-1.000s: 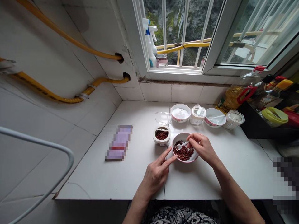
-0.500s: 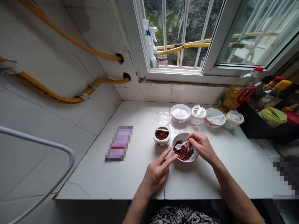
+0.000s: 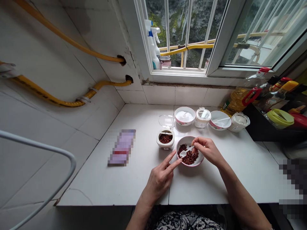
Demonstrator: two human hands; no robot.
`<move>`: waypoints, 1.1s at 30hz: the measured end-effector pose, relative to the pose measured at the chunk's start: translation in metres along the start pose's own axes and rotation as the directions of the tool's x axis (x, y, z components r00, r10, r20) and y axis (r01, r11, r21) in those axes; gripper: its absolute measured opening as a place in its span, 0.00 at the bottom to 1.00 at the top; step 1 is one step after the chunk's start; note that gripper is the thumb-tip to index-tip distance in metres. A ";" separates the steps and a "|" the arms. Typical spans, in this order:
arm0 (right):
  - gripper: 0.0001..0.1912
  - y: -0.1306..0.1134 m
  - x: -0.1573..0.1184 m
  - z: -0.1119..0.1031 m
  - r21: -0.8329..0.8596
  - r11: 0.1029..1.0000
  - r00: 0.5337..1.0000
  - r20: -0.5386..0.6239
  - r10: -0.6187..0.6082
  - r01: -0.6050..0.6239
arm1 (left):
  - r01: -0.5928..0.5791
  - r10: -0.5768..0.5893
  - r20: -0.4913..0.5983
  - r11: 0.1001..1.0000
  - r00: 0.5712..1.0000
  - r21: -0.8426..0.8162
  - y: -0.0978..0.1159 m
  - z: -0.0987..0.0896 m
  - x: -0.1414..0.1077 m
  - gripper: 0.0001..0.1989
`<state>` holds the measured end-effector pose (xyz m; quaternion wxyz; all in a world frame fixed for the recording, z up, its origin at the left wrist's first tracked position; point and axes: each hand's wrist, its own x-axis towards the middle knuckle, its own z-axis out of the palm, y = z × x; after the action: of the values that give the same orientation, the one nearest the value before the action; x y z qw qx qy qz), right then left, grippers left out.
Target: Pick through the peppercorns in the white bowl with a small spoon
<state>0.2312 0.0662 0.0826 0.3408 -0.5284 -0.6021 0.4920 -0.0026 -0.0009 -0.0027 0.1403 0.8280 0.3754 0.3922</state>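
Note:
My right hand (image 3: pixel 206 150) pinches the handle of a small white spoon (image 3: pixel 183 153) over a bowl (image 3: pixel 200 159) of dark red, dried bits (image 3: pixel 190 158). The spoon's scoop lies near the left side of the bowl, by the bits. My left hand (image 3: pixel 161 175) has its index and middle fingers stretched out, their tips touching the bowl's left rim. Just behind and left of the bowl stands a small white jar (image 3: pixel 165 146) with its clear lid (image 3: pixel 167 121) raised, holding similar red bits.
Behind are a bowl of white grains (image 3: pixel 184 116), a lidded jar (image 3: pixel 202 117), a bowl with a white spoon (image 3: pixel 220 120) and another jar (image 3: pixel 239 122). An oil bottle (image 3: pixel 236 99) and a dark condiment rack (image 3: pixel 254 126) stand right. A blurred purple packet (image 3: pixel 122 147) lies left.
The spoon's scoop has shifted slightly down in the bowl, with the spoon now at a steeper slant. My left hand stays at the rim.

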 end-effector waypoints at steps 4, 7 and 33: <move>0.07 0.000 -0.001 0.001 -0.102 0.992 0.997 -0.004 -0.081 0.080 | -0.004 0.004 -0.002 1.000 1.000 -0.003 0.000 0.000 0.000 0.33; 0.08 -0.001 -0.001 0.002 -0.070 0.996 0.998 0.018 -0.054 0.055 | -0.002 0.002 0.002 1.000 1.000 0.007 0.000 -0.001 0.000 0.34; 0.10 -0.015 0.004 0.036 -0.327 0.788 0.803 -0.124 -0.583 0.522 | -0.014 0.014 0.006 1.000 1.000 0.011 0.003 -0.002 0.003 0.34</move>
<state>0.1929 0.0626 0.0860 0.4570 -0.4208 -0.7521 0.2198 -0.0013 -0.0005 0.0018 0.1341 0.8325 0.3711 0.3889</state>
